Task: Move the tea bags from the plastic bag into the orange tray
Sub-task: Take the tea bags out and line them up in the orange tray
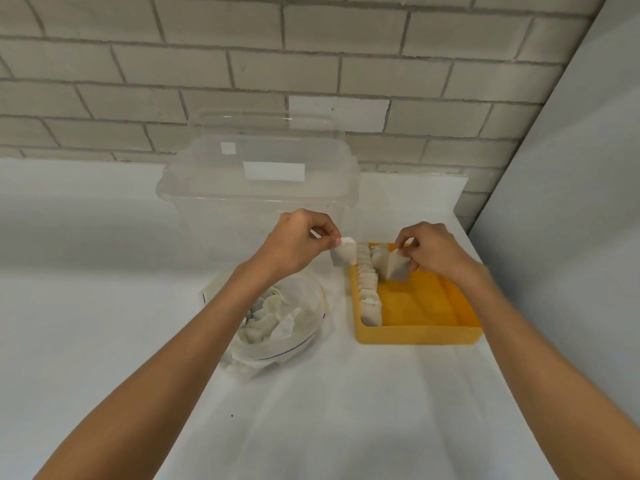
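Step shown: placing, mid-transfer. The right grip [433,251] pinched a tea bag [398,268] by its top, hanging upright with its long axis near vertical, inside the tray [415,332] at its far end. The left grip [298,244] pinched a second bag [344,255], just outside the tray. Below it lay the plastic bag [277,327]. The next move probably called for seating the tea bag on edge beside the full row [369,289].

pale brick wall [277,64] behind a white-covered table [104,306]; plain grey panel [588,202] at right.
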`<state>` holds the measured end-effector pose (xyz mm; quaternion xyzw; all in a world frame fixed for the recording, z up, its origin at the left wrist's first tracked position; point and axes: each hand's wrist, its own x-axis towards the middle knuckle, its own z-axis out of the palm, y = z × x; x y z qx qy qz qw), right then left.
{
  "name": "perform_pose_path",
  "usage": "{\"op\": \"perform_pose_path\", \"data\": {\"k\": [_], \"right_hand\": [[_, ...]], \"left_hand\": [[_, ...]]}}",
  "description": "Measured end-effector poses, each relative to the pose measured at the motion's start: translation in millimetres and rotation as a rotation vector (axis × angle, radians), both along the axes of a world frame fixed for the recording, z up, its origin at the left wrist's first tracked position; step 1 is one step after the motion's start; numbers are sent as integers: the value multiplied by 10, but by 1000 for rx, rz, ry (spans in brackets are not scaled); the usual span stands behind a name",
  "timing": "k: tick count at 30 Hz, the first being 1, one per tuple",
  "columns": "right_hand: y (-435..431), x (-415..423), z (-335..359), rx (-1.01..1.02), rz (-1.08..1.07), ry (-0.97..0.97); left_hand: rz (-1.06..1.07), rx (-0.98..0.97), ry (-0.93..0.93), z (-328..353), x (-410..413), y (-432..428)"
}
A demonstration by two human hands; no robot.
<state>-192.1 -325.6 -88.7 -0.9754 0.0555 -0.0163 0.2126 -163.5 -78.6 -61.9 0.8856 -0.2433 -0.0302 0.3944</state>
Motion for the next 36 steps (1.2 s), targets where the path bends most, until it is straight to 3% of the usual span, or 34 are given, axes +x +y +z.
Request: {"op": "perform_pose_path", "data": {"k": [5, 13, 29, 36], "right_hand": [[21, 137, -308, 28, 18, 76], [45, 276, -587, 106, -62, 14], [-277, 137, -502, 263, -136, -105], [-342, 32, -513, 322, -174, -82]], "left_hand": [[-17, 8, -3, -26, -20, -85], [-13, 29, 9, -88, -24, -147], [-165, 38, 25, -165, 86, -842], [-211, 231, 105, -521, 195, -1129]]}}
